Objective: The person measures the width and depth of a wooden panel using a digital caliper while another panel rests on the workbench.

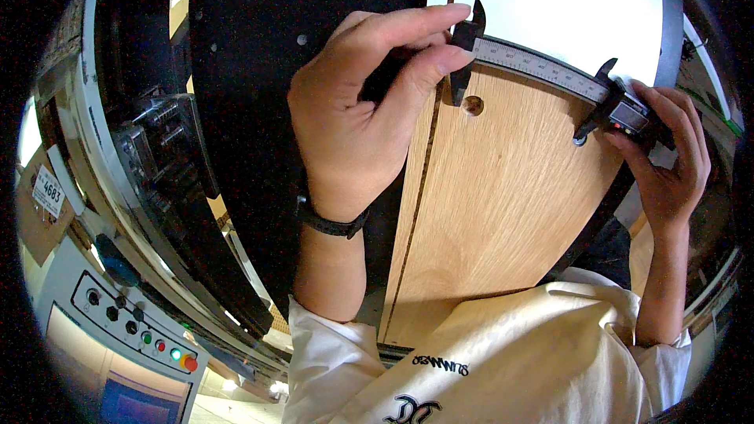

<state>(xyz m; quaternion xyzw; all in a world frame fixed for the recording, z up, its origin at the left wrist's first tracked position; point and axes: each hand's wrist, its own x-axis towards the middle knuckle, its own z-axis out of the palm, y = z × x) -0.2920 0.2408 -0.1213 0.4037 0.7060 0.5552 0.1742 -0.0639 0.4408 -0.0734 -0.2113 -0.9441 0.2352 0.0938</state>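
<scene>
Beside a black riveted surface (259,71), a wood-grained board (487,204) is seen, pierced by a round hole (472,106). Across the board, a digital caliper (542,68) is held extended: its fixed-jaw end is pinched between the left hand's (361,102) thumb and forefinger; its display slider (628,116) is gripped by the right hand (675,153).

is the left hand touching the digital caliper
Touching: the head view shows the left hand pinching the digital caliper at its left end, thumb against the black part.
</scene>
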